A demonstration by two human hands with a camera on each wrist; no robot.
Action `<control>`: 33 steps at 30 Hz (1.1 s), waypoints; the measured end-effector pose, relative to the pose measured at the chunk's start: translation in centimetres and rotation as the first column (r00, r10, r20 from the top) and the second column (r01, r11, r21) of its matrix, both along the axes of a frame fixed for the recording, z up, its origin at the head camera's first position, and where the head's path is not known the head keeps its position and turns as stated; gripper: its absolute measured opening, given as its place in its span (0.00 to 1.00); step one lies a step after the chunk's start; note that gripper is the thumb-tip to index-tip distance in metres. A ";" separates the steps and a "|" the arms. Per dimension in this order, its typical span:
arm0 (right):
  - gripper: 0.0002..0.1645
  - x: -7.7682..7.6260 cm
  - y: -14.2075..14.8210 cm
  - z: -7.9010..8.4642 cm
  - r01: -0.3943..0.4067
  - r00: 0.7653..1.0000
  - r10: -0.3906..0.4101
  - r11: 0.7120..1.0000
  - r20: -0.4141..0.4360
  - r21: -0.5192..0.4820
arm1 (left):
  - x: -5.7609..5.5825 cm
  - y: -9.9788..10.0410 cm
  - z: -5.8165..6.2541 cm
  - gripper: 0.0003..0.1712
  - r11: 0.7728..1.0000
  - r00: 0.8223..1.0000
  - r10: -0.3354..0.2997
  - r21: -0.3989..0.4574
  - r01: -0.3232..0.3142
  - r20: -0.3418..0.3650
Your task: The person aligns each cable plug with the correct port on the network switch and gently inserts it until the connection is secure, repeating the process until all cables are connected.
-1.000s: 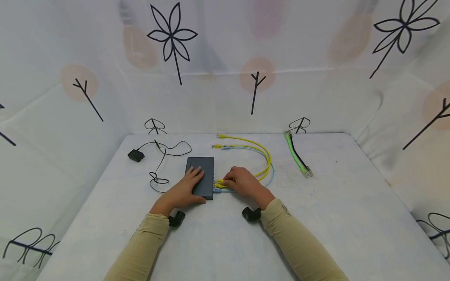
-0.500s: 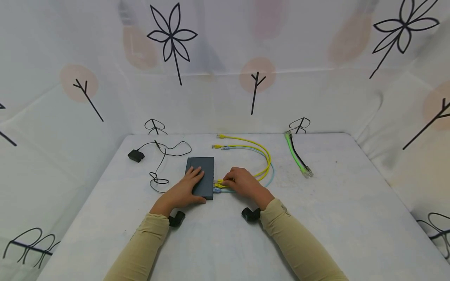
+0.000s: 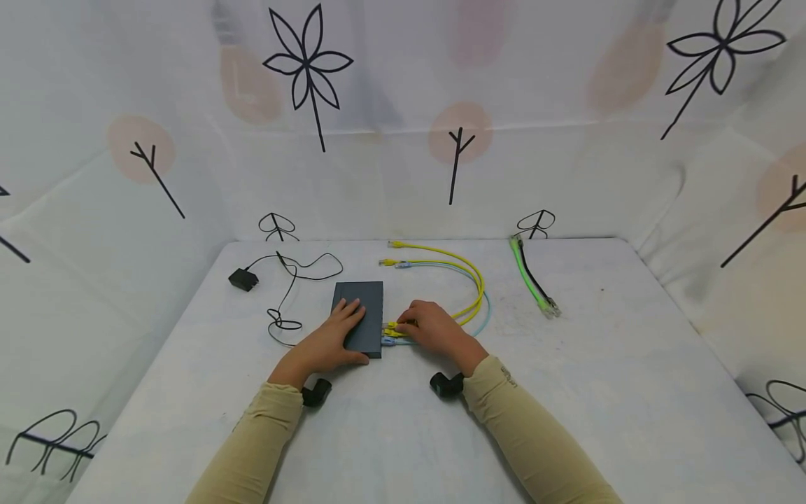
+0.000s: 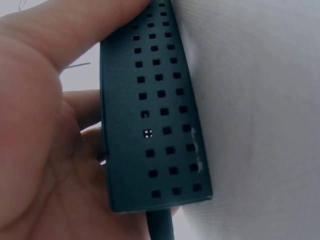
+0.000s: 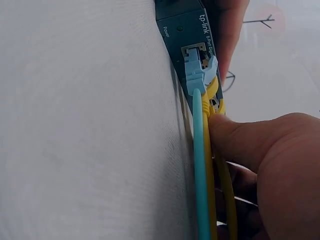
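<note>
A dark blue-grey network switch lies flat on the table, its vented side close up in the left wrist view. My left hand holds it, fingers spread over the top and thumb at the near edge. My right hand pinches a yellow network cable close to its plug, beside the port side. A light-blue network cable has its plug in the port nearest the "Power" label. Another yellow network cable runs alongside. My right fingertips partly hide the yellow plugs.
The cables' free ends curve back to yellow plugs and a blue plug behind the switch. A black power adapter with tangled cord lies left. Short green and black cables lie back right.
My right wrist and forearm have shifted very slightly left, with the fingers still at the yellow cable. The left hand and the switch have stayed in place.
</note>
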State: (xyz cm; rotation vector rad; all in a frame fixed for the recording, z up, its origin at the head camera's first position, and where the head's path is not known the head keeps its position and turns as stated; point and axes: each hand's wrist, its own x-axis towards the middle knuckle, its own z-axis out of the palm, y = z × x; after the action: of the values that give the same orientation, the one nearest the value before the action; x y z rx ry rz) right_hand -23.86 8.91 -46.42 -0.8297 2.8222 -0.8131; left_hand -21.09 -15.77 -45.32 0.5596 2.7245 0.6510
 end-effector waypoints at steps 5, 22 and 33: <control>0.13 -0.1 0.0 0.0 -0.016 1.000 0.016 1.000 0.005 0.010 | -0.1 -0.1 -0.1 0.58 1.000 1.000 -0.004 0.001 0.004 -0.005; 0.08 -0.1 -0.4 0.6 0.067 0.989 -0.063 0.997 0.132 -0.026 | 0.0 -0.1 0.1 0.58 1.000 1.000 0.000 0.016 -0.001 0.020; 0.08 -0.1 -0.7 0.6 0.066 0.991 -0.061 0.997 0.117 -0.035 | 0.0 0.1 0.2 0.57 1.000 1.000 -0.006 0.008 0.006 0.014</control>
State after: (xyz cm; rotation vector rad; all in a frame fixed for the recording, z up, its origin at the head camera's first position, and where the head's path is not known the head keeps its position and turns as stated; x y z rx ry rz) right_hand -23.99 8.16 -45.82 -0.6770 2.7521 -0.8965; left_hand -21.13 -15.72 -45.09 0.5636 2.7075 0.6624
